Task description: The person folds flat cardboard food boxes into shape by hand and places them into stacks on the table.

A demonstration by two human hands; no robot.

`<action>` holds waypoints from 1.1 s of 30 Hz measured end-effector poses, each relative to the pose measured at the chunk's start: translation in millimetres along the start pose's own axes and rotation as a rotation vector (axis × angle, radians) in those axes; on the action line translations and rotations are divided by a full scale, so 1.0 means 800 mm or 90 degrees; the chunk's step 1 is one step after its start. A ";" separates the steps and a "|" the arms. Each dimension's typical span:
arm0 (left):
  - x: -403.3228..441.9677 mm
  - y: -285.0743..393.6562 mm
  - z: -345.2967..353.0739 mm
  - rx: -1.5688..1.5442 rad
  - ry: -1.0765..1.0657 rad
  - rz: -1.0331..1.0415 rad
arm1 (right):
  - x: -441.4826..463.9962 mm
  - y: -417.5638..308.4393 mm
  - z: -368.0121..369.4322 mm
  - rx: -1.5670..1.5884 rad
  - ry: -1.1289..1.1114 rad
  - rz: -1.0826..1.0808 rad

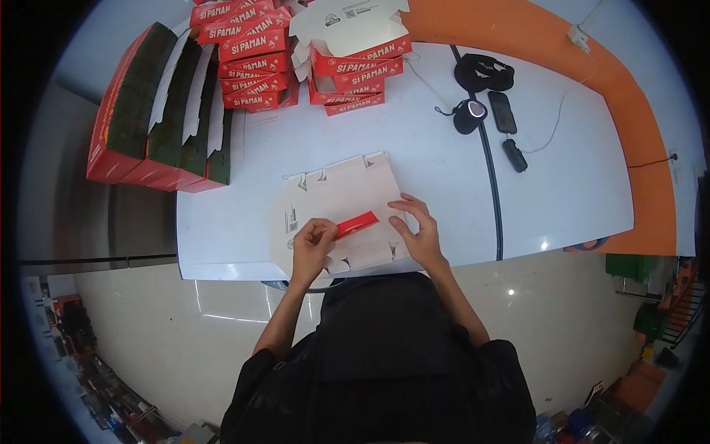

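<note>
Head camera: where is the left hand (314, 244), and what is it doing?

It pinches one end of a red strip (357, 224) between thumb and fingertips. The strip slants up to the right, over a pale cardboard sheet (340, 194).

Is the strip lying on the sheet or held above it?

From this angle I cannot tell. It is within the sheet's outline, at any rate, between the two hands.

And the right hand (421, 233)?

Released, with thumb and forefinger spread apart, just beyond the strip's far end. It is over the sheet's right edge; whether the fingertips touch the card, I can't say.

What about the sheet itself?

It lies spread out near the front edge of the white counter (237, 229), in front of the person. Small cut flaps run along its far and near sides, and a printed code (293, 218) shows near its left end, just beside the left hand.

What stands farther back?

Two piles of red boxes marked SI PAMAN, a left pile (255, 70) and a right pile (362, 68), the latter with a pale piece of card (351, 26) on top. Left of them, a row of larger red and dark green boxes (118, 118) stands at the counter's corner.

And over to the right?

Near the far side are a black pouch (484, 72), a black device with a pale round face (470, 116), a phone (503, 111) and a small dark device (515, 155) with a white cable (555, 133).
</note>
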State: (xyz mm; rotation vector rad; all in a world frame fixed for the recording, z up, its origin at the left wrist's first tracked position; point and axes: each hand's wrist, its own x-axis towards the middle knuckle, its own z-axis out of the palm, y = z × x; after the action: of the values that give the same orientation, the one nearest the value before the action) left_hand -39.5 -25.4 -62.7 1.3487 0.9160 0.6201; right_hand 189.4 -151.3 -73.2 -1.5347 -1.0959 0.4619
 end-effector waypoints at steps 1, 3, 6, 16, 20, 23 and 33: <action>0.002 0.006 0.003 -0.015 0.019 0.000 | 0.006 -0.004 0.008 0.002 0.014 -0.018; 0.003 0.024 0.011 0.004 0.039 -0.028 | 0.017 -0.015 0.024 -0.038 0.006 -0.092; 0.004 0.037 0.016 0.045 0.006 -0.101 | 0.031 -0.021 0.041 -0.126 -0.052 -0.222; 0.011 0.044 -0.037 0.229 -0.111 0.098 | 0.033 -0.034 0.059 -0.269 -0.275 -0.253; -0.031 0.098 -0.052 0.356 -0.064 0.467 | 0.025 -0.064 0.049 -0.186 -0.236 -0.067; -0.081 0.077 -0.081 0.198 -0.177 0.330 | 0.018 -0.099 0.048 -0.074 -0.076 0.038; -0.013 0.013 -0.076 0.073 0.007 0.318 | -0.028 -0.112 0.125 -0.015 -0.056 0.122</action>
State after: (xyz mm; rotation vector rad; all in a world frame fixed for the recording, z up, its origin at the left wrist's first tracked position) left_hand -94.8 1.0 -49.0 1.6959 0.6287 0.9652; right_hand 65.7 -121.3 -25.7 -1.6613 -1.0290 0.6543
